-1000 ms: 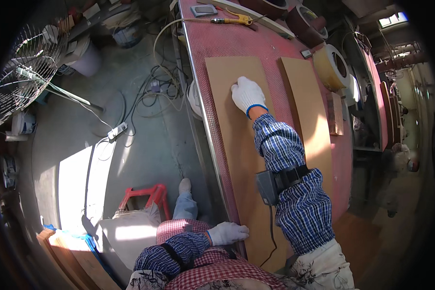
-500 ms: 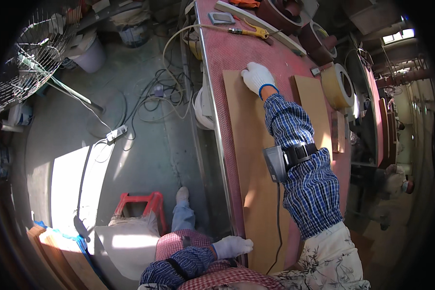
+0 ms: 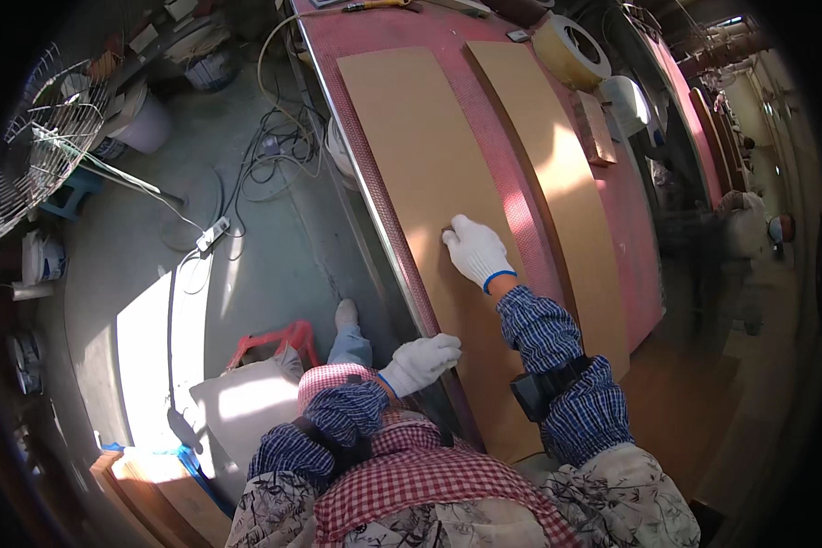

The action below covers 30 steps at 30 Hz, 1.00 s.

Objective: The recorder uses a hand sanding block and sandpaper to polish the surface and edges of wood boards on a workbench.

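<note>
A long tan board (image 3: 411, 119) lies lengthwise on the red textured tabletop (image 3: 447, 64). Over the middle of this board my right hand (image 3: 476, 248), in a white glove with a blue cuff, is closed with its knuckles up. A small brownish edge shows at its fingertips, too little to name. My left hand (image 3: 420, 363), gloved in white too, has curled fingers beside the board at the table's left edge; whether they hold anything is hidden. To the right a second tan board (image 3: 557, 173) lies alongside, with a strip of red tabletop between the two.
A wide yellowish tape roll (image 3: 571, 52) and a stack of small wood blocks (image 3: 593, 128) sit along the right side. A yellow-handled tool (image 3: 384, 5) with a hose lies at the far end. On the floor at left are a fan (image 3: 50, 146), cables and a red stool (image 3: 274, 342).
My right hand has come back from the board's far end to its middle. My left hand has lifted slightly and curled more. The whole view has shifted, showing more of the near side.
</note>
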Available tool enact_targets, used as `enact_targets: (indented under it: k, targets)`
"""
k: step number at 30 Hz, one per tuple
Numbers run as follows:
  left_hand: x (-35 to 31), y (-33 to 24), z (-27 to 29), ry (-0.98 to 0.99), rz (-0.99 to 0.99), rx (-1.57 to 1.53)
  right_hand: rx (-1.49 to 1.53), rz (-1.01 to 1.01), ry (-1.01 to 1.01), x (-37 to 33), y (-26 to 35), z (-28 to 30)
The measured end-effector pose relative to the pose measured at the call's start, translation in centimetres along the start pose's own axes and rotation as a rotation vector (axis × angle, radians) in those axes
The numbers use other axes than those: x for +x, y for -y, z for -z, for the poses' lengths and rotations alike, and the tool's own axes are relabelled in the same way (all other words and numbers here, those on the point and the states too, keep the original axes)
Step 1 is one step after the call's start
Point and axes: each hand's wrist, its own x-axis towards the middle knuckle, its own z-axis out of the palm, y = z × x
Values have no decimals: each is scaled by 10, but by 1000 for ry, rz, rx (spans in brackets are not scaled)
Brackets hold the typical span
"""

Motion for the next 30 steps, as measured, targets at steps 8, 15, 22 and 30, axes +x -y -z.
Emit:
enact_targets:
  k: [8,15,22,30]
  targets:
    - [6,-23,-13,-464,395,42,64,-92,19,-210,-98,-77]
    - [31,-12,7,-548,734,-303,52,-174,-38,-361,-164,-133]
    - [36,6,18,-381,740,-542,9,-316,26,-496,-212,-189]
    - [37,16,29,-289,808,-497,203,-412,-129,-504,-167,-182]
